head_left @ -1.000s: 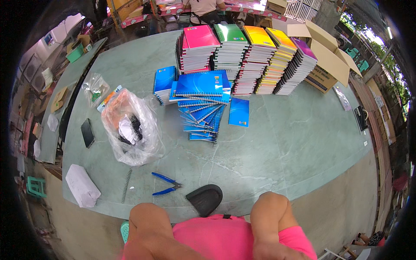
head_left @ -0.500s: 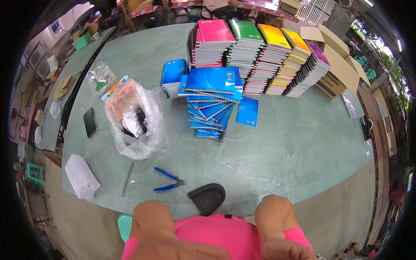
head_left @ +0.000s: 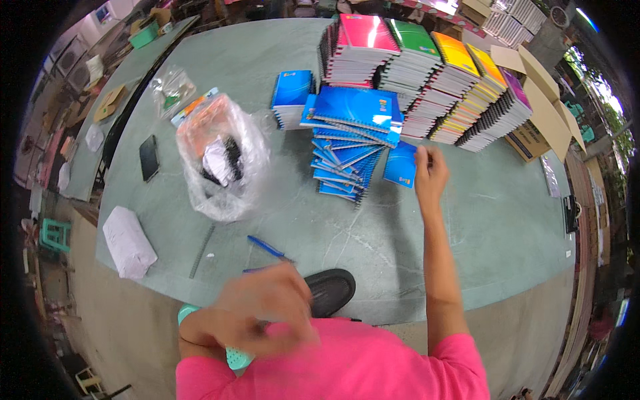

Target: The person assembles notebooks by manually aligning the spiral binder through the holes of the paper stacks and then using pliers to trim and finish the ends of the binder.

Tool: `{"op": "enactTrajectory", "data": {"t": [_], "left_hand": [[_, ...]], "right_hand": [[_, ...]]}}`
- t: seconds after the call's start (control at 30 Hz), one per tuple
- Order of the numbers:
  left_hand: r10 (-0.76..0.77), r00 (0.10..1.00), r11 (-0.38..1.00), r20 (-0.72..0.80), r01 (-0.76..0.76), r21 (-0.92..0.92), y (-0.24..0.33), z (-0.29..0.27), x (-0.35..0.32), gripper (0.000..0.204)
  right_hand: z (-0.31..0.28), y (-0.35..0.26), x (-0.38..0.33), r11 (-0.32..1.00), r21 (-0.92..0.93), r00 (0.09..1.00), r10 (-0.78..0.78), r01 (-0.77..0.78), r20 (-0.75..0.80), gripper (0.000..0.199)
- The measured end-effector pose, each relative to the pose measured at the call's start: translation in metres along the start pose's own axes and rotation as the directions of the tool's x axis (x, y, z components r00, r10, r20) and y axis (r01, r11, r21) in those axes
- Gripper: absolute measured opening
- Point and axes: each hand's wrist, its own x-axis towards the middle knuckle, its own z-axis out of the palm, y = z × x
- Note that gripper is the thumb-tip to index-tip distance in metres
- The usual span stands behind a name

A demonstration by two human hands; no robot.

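Here, right hand (head_left: 430, 175) outstretched, fingers pinching the small blue notebook (head_left: 401, 165) beside the blue notebook stack (head_left: 350, 143), long axis pointing away. Left hand (head_left: 267, 308) blurred, fingers unclear, near the pliers (head_left: 267, 247).

Bright daylight, soft shadows, fisheye-bent dark rim, left hand (head_left: 267, 303) motion-blurred

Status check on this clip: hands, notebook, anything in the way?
Right hand touching small blue notebook beside blue stack. Left hand blurred near blue-handled pliers. Nothing between hand and notebook.

open brown carton (head_left: 543, 113) right; white, maybe wrapped, packet (head_left: 128, 242) left
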Motion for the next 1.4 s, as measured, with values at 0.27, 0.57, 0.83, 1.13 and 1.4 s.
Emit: {"op": "enactTrajectory", "data": {"t": [0.27,0.57,0.83,1.13,1.4], "left_hand": [[-0.237,0.590,0.622,-0.772,0.702,0.346,-0.037,-0.091,-0.081,0.017],[-0.275,0.615,0.116,-0.740,0.785,0.609,-0.159,-0.107,-0.211,0.022],[-0.437,0.438,0.095,-0.786,0.891,0.443,-0.159,-0.110,-0.202,0.019],[-0.084,0.580,0.258,-0.811,0.798,0.544,-0.111,-0.105,-0.146,0.018],[-0.273,0.710,0.743,-0.649,0.584,0.326,-0.094,-0.049,-0.084,0.034]], "right_hand": [[0.071,0.089,-0.004,0.525,-0.818,0.938,0.099,0.233,0.331,0.062],[0.016,0.067,-0.073,0.597,-0.732,0.901,0.036,0.328,0.433,0.048],[-0.110,-0.017,-0.216,0.694,-0.603,0.724,0.170,0.393,0.668,0.073],[-0.157,-0.026,-0.260,0.584,-0.633,0.601,0.286,0.508,0.746,0.075],[-0.167,-0.037,-0.141,0.839,-0.539,0.718,0.419,-0.073,0.556,0.033]]}}
